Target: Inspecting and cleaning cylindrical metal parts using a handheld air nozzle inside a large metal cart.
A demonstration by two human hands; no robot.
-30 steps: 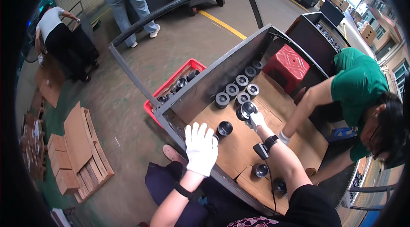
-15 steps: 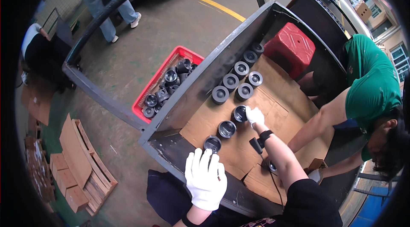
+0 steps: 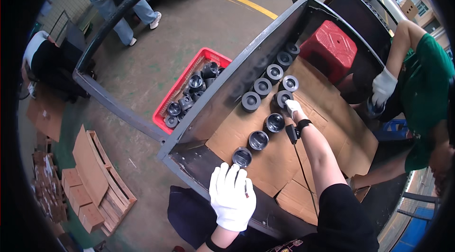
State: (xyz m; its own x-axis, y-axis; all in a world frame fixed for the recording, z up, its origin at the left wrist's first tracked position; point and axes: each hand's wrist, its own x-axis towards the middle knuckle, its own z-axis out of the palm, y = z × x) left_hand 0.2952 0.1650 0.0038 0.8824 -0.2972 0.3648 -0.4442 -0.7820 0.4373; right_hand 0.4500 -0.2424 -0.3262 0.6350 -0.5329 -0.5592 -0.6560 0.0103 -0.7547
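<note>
My left hand [image 3: 232, 200], in a white glove, lies flat with its fingers stretched out over the near wall of a metal bin. Its fingertips come close to a dark piston [image 3: 242, 157] standing hollow side up. Two more hollow-up pistons, one in the middle [image 3: 258, 141] and one farther [image 3: 274, 123], continue the row. Also gloved, my right hand [image 3: 294, 109] has its fingers closed at the near right side of a piston [image 3: 284, 97] with its flat, dished face up. Several face-up pistons [image 3: 262, 87] stand beyond, along the bin's left wall.
Cardboard [image 3: 327, 128] lines the metal bin [image 3: 227, 79]. A red upturned crate [image 3: 329, 50] sits at its far end. Outside, left, stands a red basket [image 3: 163, 117] of pistons. A co-worker's gloved hand [image 3: 384, 86] holds a dark round part at right. A pallet [image 3: 111, 200] lies lower left.
My right hand has moved from the third hollow-up piston to the face-up piston beyond it. The co-worker has raised a gloved hand with a round part. The view has shifted slightly.
</note>
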